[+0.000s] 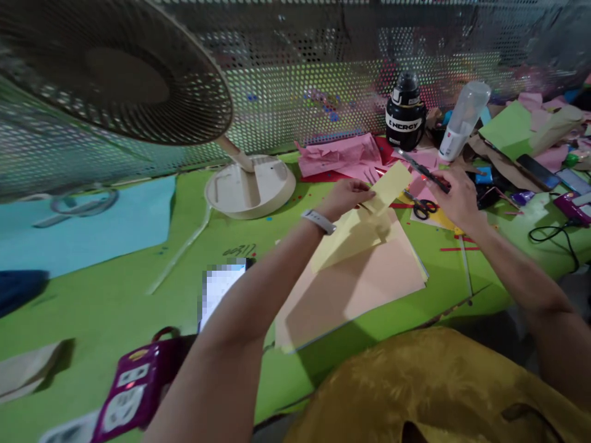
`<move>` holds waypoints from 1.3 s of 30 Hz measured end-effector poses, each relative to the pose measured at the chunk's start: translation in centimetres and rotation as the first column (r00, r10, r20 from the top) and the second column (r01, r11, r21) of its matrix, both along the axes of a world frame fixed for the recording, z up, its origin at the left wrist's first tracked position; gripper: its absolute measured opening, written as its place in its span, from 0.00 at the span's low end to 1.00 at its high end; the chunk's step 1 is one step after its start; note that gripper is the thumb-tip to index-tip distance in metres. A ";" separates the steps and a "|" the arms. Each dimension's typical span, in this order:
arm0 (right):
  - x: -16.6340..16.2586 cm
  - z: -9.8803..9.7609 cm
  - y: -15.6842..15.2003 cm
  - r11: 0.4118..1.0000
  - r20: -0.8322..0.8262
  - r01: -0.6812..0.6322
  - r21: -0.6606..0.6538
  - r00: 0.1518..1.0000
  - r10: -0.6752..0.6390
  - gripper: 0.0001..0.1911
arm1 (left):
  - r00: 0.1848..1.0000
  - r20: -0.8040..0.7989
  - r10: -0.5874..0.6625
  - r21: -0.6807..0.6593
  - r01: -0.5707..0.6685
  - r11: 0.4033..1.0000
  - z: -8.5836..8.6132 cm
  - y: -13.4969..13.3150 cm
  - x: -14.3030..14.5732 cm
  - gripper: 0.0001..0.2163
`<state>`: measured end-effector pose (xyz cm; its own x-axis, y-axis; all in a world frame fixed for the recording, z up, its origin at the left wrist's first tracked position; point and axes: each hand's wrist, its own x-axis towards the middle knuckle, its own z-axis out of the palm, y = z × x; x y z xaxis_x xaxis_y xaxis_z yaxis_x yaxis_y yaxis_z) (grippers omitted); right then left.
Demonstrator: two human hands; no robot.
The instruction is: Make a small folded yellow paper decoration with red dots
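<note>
Fan (pixel 133 74) stood left of my left hand (pixel 348 197), top cut off by view's edge. Peach sheet (pixel 332 301) lay below that hand, partly covered. Left fingertips pinched yellow paper (pixel 391 186) above sheet; blurred, one piece or two, couldn't tell. Right hand (pixel 455 200) clasped black-handled cutting tool (pixel 422 170), handle end hidden.

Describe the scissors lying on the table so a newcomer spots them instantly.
Find the black bottle lettered ENERGY, standing by the perforated screen. From it, come toward the wearer, to the spot just left of the right hand. The scissors there show two black finger loops; unlike the bladed tool in that hand, they lie unheld.
</note>
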<state>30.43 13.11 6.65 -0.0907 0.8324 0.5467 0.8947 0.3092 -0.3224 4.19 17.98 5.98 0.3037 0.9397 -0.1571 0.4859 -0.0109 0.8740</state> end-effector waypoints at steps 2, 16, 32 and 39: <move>-0.3 -0.2 0.0 1.000 0.025 0.004 -0.023 1.000 -0.003 0.14 | 0.990 -0.125 0.070 0.062 -0.062 0.996 -0.7 1.1 2.0 0.06; -4.8 -2.7 1.9 0.976 0.252 0.051 -0.210 0.968 0.004 0.15 | 0.942 -0.317 0.109 0.350 0.009 0.937 -1.3 -5.9 -6.2 0.19; -8.6 -3.4 -1.1 0.715 0.337 -0.699 -0.031 0.666 0.665 0.11 | 0.903 -0.423 0.077 0.438 0.129 0.890 -2.9 -13.1 -7.2 0.31; -7.8 -0.1 -3.5 0.686 0.229 -0.675 0.271 0.738 0.635 0.24 | 0.958 -0.246 0.146 0.363 -0.049 0.930 -1.9 -12.5 -6.4 0.16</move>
